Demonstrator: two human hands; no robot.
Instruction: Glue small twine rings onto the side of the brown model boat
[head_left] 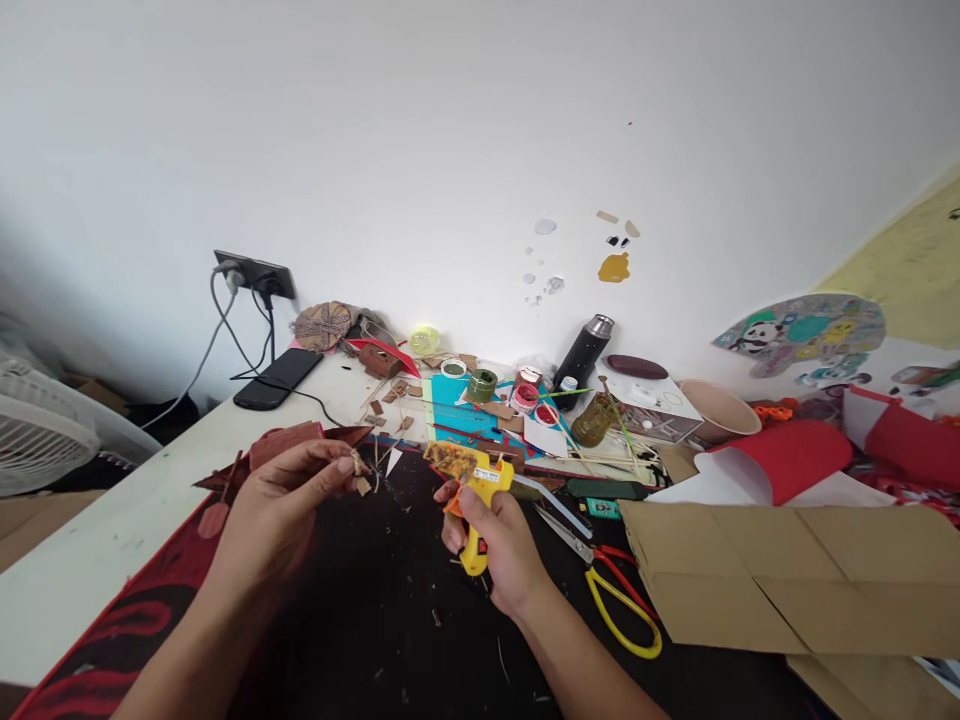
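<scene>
My right hand is wrapped around the handle of a yellow hot glue gun, fingers at its orange trigger. The gun's stained nozzle points left, and a whitish glue stick sticks out of its back. Between the thumb and fingertips of my left hand is a small tan piece, perhaps cardboard with twine; its exact kind is too small to tell. The nozzle and this piece are apart. Just behind my left hand lies a reddish-brown painted model with pointed ends, partly hidden by the hand.
Scissors with red and yellow handles and a cardboard sheet lie to the right. Paint jars, a black thermos and scraps crowd the back by the wall. A phone with a cable is at the left, near a fan.
</scene>
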